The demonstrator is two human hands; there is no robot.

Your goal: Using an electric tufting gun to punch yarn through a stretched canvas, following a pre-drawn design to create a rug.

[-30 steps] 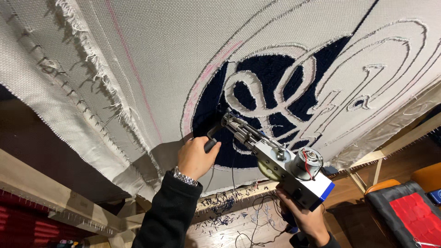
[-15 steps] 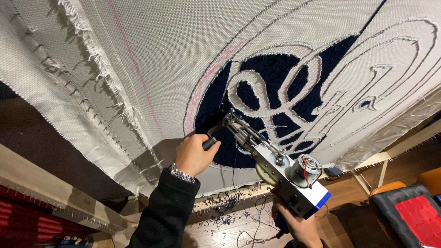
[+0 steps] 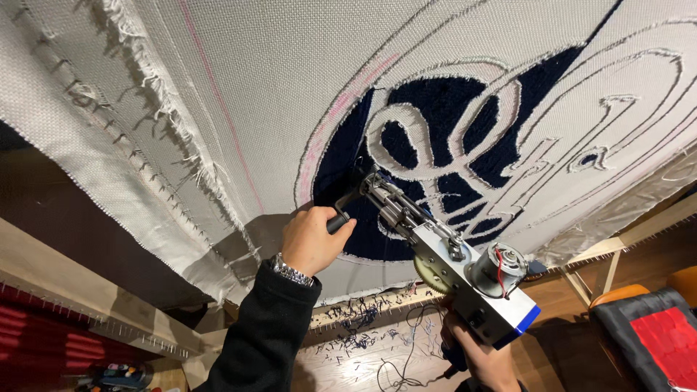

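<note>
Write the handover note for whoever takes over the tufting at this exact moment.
Left hand: gripping the black front handle of the tufting gun.
Right hand: holding the gun from below at its rear.
Gun tip is pressed against the stretched backing cloth at the lower left edge of the dark blue tufted area.
Done: much of the dark blue fill around the outlined curls.
Left: the pale curls and the bare cloth outside the pink marked curve.
Yarn clippings lie on the floor.

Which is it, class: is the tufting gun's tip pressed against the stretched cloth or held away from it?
Pressed against it. The tufting gun has its tip in the cloth at the dark blue tufted patch; the left hand grips the front handle, the right hand the rear.
</note>
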